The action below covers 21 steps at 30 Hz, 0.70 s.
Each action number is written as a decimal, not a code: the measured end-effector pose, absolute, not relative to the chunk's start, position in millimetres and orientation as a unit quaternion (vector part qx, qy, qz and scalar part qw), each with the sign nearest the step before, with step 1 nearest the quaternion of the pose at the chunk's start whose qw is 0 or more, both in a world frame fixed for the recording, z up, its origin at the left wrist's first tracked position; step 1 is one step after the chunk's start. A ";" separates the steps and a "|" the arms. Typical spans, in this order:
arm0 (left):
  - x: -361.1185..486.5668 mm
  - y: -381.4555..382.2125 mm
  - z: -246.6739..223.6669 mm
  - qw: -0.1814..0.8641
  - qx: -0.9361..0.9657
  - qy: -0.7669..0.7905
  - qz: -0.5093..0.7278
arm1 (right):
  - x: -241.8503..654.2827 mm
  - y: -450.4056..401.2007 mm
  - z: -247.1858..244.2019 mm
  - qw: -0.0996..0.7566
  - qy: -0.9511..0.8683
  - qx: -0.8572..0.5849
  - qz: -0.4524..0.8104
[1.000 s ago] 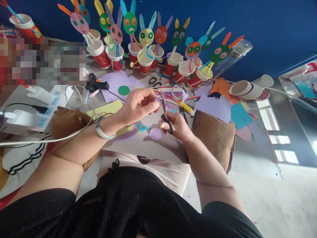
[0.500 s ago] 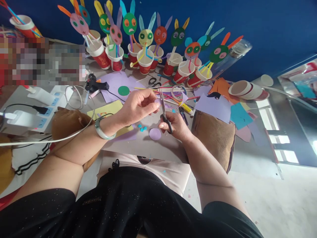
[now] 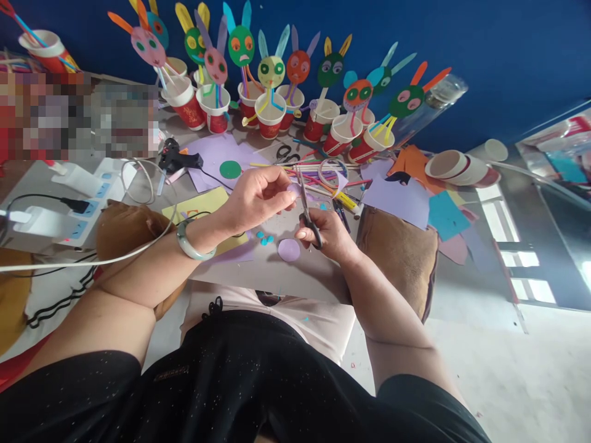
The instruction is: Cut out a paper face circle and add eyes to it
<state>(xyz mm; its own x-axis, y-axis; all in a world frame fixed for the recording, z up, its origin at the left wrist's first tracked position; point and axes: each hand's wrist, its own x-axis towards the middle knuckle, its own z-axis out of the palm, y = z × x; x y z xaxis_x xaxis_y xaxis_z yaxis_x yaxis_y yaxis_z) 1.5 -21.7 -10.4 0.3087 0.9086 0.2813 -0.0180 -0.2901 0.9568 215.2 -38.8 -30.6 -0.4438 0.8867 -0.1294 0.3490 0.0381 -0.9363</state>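
Note:
My left hand (image 3: 264,198) pinches a small piece of purple paper (image 3: 294,189) between thumb and fingertips. In my right hand (image 3: 329,234) are black-handled scissors (image 3: 306,212), their blades pointing up beside the paper's right edge. Below the hands a purple paper circle (image 3: 289,250) lies on the grey table (image 3: 286,282). Several small blue paper pieces (image 3: 265,238) rest left of that circle. A green paper circle (image 3: 229,169) lies on larger purple paper (image 3: 212,151) behind my left hand.
Paper cups (image 3: 270,117) holding colourful paper animal heads line the table's back. A black glue gun (image 3: 178,158) lies at left, near a white power strip (image 3: 95,203) and cable. Pipe cleaners (image 3: 318,178), a yellow tube (image 3: 347,202) and purple sheets (image 3: 397,200) lie beyond my right hand.
Almost nothing differs. Both hands keep their places, with the scissors still beside the purple paper; the view has shifted very slightly.

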 end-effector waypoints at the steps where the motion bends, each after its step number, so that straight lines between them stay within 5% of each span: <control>1: 1.5 -21.6 -10.8 0.485 0.648 0.345 0.475 | 215.2 -38.8 -30.6 0.259 -0.672 -0.459 0.520; 21: -0.1 -21.0 -12.8 0.477 0.657 0.349 0.467 | 216.5 -39.2 -29.9 0.255 -0.673 -0.468 0.512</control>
<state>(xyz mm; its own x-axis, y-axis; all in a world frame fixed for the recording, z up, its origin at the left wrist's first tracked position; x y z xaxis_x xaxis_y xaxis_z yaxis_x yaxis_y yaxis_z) -0.1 -21.0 -12.8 0.3194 0.9050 0.2810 0.0136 -0.3008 0.9536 216.5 -39.2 -29.9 -0.4320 0.8916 -0.1356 0.3684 0.0373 -0.9289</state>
